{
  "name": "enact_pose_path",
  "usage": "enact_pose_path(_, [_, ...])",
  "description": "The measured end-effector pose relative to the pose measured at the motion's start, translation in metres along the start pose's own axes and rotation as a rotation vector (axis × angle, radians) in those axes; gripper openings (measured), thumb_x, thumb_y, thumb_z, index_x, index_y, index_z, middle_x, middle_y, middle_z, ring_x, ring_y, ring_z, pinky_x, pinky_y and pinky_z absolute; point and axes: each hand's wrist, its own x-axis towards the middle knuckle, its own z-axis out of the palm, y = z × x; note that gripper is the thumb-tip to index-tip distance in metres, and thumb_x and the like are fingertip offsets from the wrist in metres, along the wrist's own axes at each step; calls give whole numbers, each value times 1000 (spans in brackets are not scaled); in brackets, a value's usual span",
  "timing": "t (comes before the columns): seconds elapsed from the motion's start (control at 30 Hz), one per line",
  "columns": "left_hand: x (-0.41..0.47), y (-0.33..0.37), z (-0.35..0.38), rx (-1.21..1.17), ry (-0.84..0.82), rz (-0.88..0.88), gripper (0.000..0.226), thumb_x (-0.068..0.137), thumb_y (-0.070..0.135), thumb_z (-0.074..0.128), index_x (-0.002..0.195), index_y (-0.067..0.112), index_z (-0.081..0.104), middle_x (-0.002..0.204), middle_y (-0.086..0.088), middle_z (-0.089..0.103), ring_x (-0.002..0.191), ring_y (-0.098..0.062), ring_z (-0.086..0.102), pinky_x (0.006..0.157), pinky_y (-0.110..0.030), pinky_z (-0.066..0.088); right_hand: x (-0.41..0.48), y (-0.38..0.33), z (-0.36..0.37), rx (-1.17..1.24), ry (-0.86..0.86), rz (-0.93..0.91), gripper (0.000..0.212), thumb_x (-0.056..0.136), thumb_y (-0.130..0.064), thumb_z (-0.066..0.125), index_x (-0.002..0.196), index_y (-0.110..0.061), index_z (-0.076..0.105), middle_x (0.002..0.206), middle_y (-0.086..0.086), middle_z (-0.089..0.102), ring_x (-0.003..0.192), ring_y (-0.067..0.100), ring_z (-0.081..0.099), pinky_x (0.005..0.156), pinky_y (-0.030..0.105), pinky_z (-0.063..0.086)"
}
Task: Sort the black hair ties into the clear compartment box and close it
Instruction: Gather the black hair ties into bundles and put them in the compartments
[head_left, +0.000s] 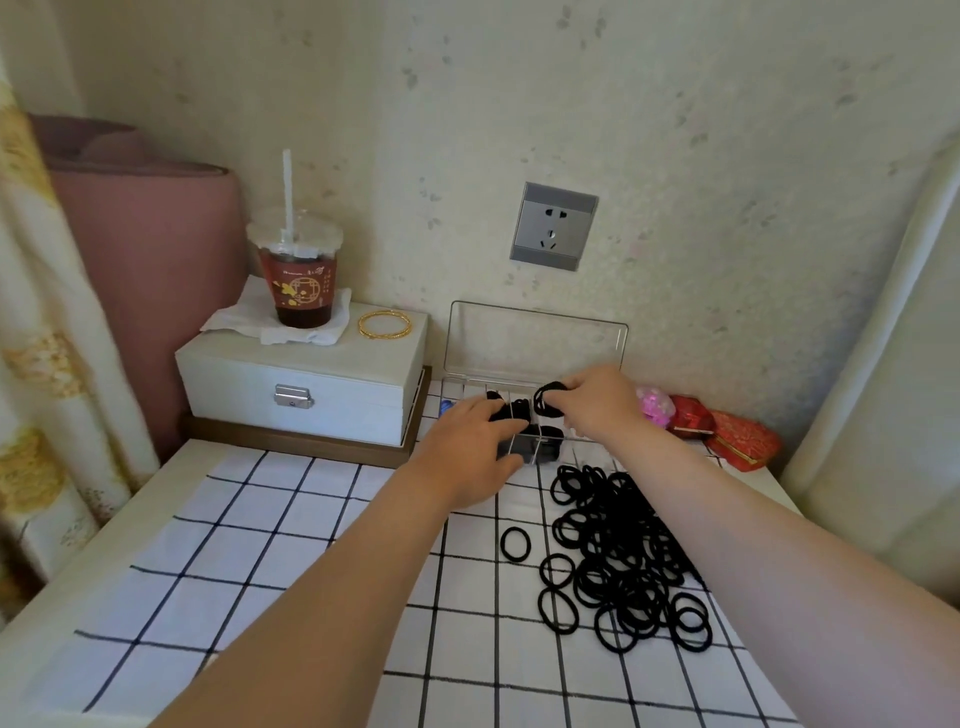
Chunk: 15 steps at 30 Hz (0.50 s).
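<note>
The large pile of hair ties (623, 556) lies on the checked cloth (291, 545) just before the clear compartment box (524, 441), its lid (535, 343) open. I think the light box may slide if the left hand (467, 452), resting on its front-left part with nearly straight fingers, pushes hard. The right hand (597, 402) pinches a small bundle of ties (546, 401) in curled fingertips (569, 388) just above the back compartments; released carelessly, these springy loops could jump out.

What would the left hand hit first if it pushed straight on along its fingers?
The left hand would likely meet the black hair ties packed in the clear plastic compartment box; depth is unclear.
</note>
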Motion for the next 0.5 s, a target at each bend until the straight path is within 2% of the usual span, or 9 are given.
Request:
enact_pose_path(0.07, [2, -4, 0, -18, -4, 8, 52, 97, 41, 51, 148, 31, 41, 158, -2, 29, 148, -21, 16, 119, -37, 14, 7, -2, 6, -184, -15, -47, 29, 83, -26, 69, 61, -8, 64, 54, 3, 55, 53, 17, 50, 47, 26, 36])
enact_pose_path(0.13, [4, -8, 1, -21, -9, 16, 51, 98, 39, 51, 147, 31, 42, 158, -2, 30, 148, -21, 17, 119, -38, 16, 14, -2, 12, -324, -43, -66, 25, 82, -22, 67, 62, -7, 64, 54, 1, 52, 53, 17, 49, 43, 23, 31])
enact_pose_path(0.3, [8, -12, 1, -79, 3, 3, 47, 97, 36, 53, 144, 33, 47, 157, -1, 33, 146, -19, 20, 118, -36, 18, 24, -2, 23, -596, -146, -103, 22, 84, -20, 64, 63, -17, 57, 66, 1, 57, 69, 23, 61, 57, 26, 44])
enact_pose_path(0.37, [8, -11, 1, -87, 7, 0, 46, 97, 36, 53, 143, 33, 48, 156, -1, 34, 146, -19, 21, 117, -35, 18, 26, -3, 21, -618, -209, -111, 18, 85, -22, 63, 70, -14, 63, 69, 2, 59, 73, 25, 63, 58, 26, 44])
enact_pose_path(0.43, [7, -11, 0, -81, 15, 5, 46, 97, 36, 53, 143, 32, 48, 156, -2, 34, 145, -19, 22, 117, -34, 19, 27, -8, 14, -619, -303, -125, 24, 89, -28, 61, 78, -8, 68, 74, 6, 62, 78, 28, 63, 56, 27, 41])
enact_pose_path(0.5, [7, -9, 1, -65, 25, 6, 46, 97, 36, 54, 143, 32, 49, 156, -2, 34, 145, -20, 21, 117, -34, 18, 25, -11, 4, -576, -371, -143, 28, 93, -28, 58, 89, -3, 73, 87, 12, 69, 88, 30, 65, 64, 30, 48])
